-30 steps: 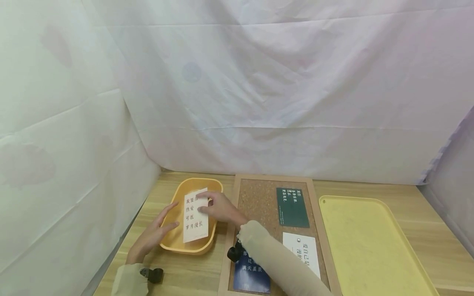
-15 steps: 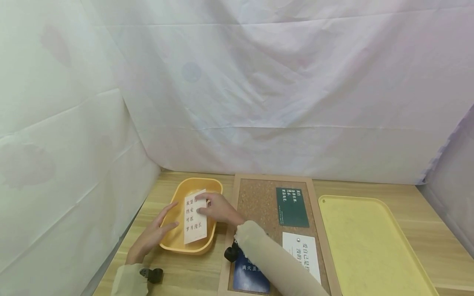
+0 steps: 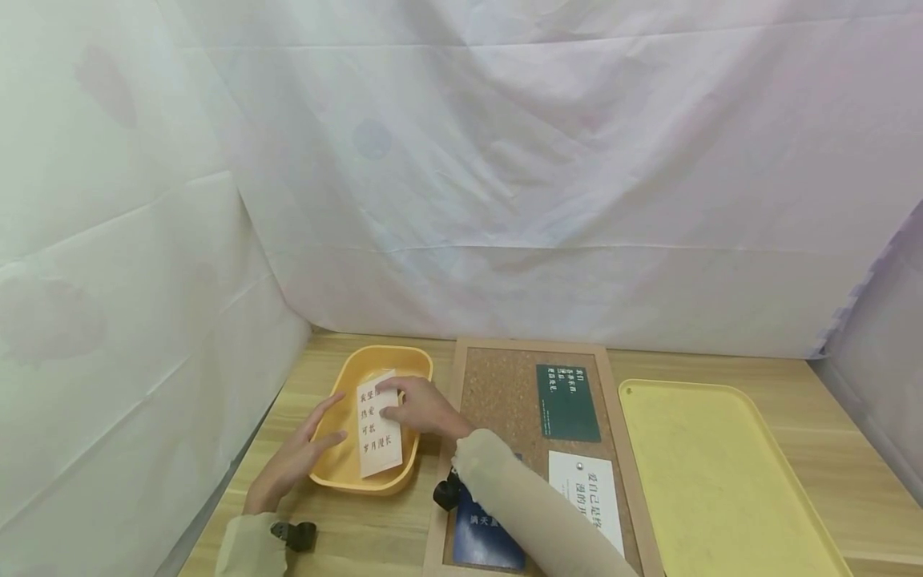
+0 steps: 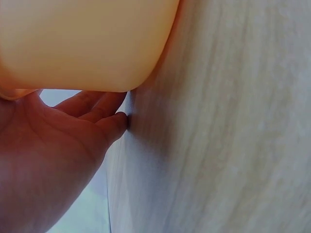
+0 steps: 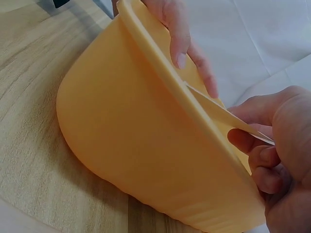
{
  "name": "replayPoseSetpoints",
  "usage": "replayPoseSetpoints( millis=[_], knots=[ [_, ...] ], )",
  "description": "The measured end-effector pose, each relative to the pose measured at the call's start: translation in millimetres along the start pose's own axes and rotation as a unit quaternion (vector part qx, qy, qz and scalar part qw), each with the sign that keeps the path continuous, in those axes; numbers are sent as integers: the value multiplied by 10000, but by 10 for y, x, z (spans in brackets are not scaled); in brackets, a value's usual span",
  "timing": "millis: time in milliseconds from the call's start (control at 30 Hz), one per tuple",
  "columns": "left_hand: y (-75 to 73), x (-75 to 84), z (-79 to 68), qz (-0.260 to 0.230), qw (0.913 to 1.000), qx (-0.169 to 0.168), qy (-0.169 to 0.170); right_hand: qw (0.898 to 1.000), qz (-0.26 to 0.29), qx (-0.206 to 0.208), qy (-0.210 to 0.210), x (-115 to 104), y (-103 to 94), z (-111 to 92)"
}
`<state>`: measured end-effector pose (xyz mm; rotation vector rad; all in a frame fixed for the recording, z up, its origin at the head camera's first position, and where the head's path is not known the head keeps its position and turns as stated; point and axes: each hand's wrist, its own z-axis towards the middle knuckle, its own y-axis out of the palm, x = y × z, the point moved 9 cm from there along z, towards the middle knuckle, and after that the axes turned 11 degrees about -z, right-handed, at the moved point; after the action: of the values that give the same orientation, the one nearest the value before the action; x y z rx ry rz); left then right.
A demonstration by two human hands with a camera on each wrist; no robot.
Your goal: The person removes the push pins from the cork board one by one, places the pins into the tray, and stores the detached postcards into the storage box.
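A white card (image 3: 380,453) with lines of dark reddish Chinese characters lies tilted over a yellow plastic basin (image 3: 395,485) at the left of the table. My right hand (image 3: 425,406) pinches the card along its right edge, thumb on the printed face. In the right wrist view, the card (image 5: 216,110) appears edge-on at the rim, its lower part hidden inside the basin. My left hand (image 3: 294,461) holds the basin's left side. Its thumb and a finger reach over the rim, while the other fingers curl outside against the wall, as the left wrist view shows.
A wood-framed corkboard (image 3: 497,393) lies right of the basin. On it are a green card (image 3: 568,409), a white card (image 3: 586,489) with a pin, and a blue card (image 3: 486,545) partly under my right forearm. A yellow tray (image 3: 721,473) lies farther right.
My right hand has shifted slightly left, and the card's upper end with it, a little lower over the basin. My left hand stays put on the basin.
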<state>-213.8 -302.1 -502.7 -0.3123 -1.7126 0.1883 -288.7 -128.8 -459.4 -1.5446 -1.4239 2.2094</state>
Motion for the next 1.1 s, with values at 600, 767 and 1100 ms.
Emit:
replayPoseSetpoints(
  millis=[600,767,1100],
  knots=[
    [7,-35,-12,26,10000,30,2,9991,-399,-114,107,-4,38,19],
    [10,-29,-12,97,9999,24,23,9987,-495,-108,78,-15,28,19],
    [10,-29,-10,95,9999,-4,67,9979,-636,-69,67,-26,15,18]
  ],
)
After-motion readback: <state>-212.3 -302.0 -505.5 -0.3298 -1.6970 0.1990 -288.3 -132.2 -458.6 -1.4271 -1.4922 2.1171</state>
